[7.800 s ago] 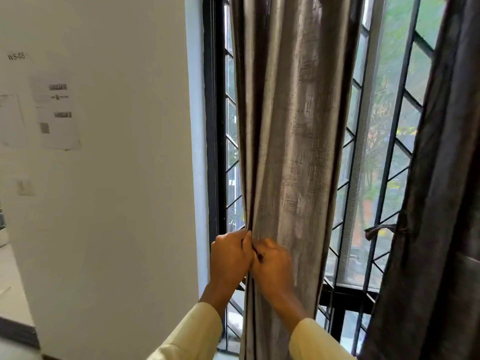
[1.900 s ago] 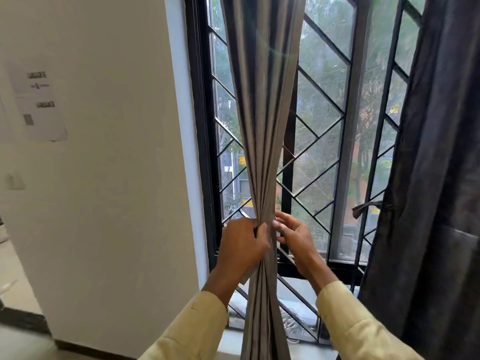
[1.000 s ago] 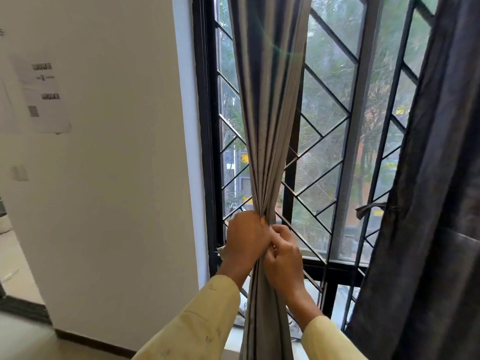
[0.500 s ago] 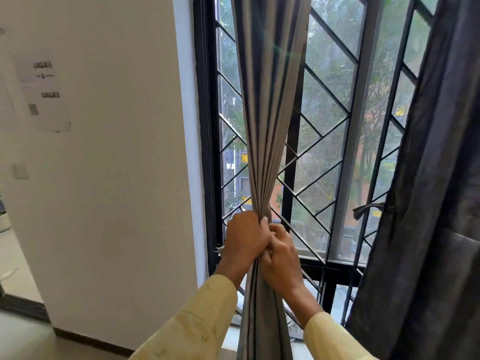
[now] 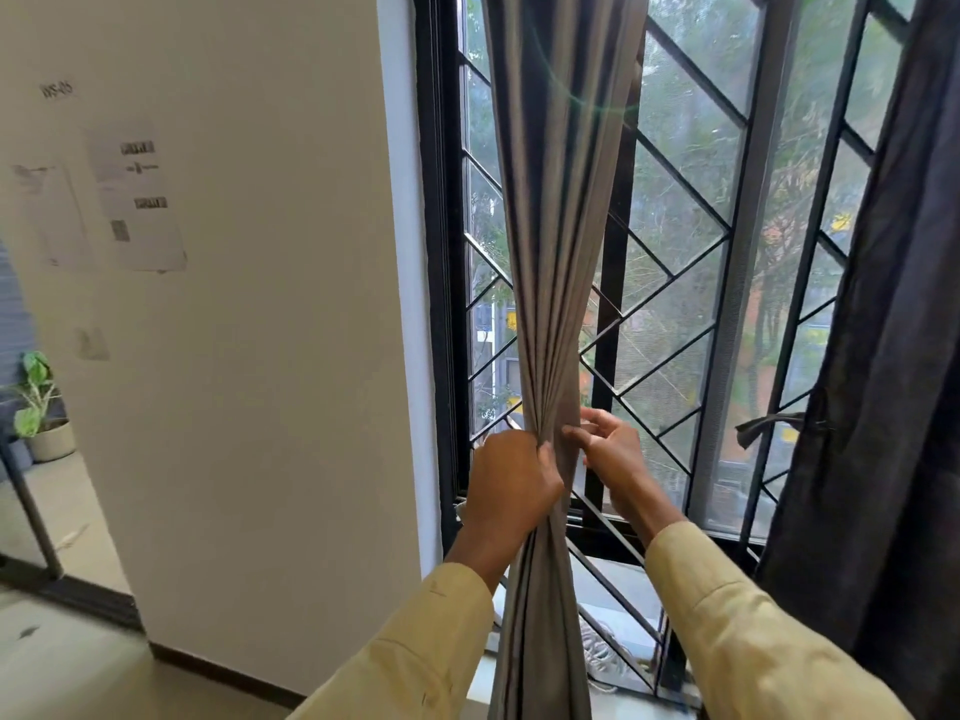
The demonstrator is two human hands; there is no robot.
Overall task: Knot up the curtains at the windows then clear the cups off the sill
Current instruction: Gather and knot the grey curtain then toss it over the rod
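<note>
A grey-brown curtain [image 5: 556, 210] hangs in front of the barred window, gathered into a narrow bunch at waist height. My left hand [image 5: 511, 480] is clenched around that bunch from the left. My right hand [image 5: 610, 452] is at the bunch's right side with fingers spread, thumb and fingertips touching the fabric edge. A second, dark curtain [image 5: 898, 356] hangs at the right, held by a tie-back [image 5: 763, 426]. No cups are visible; the sill [image 5: 623, 574] shows only partly behind the curtain and my sleeves.
A black window frame and diagonal metal grille [image 5: 670, 283] stand behind the curtain. A white wall [image 5: 260, 356] with taped papers is at the left. A potted plant [image 5: 41, 413] sits on the floor far left.
My right hand has let go of the gathered curtain and opened its fingers beside it. My left hand keeps its grip on the bunch.
</note>
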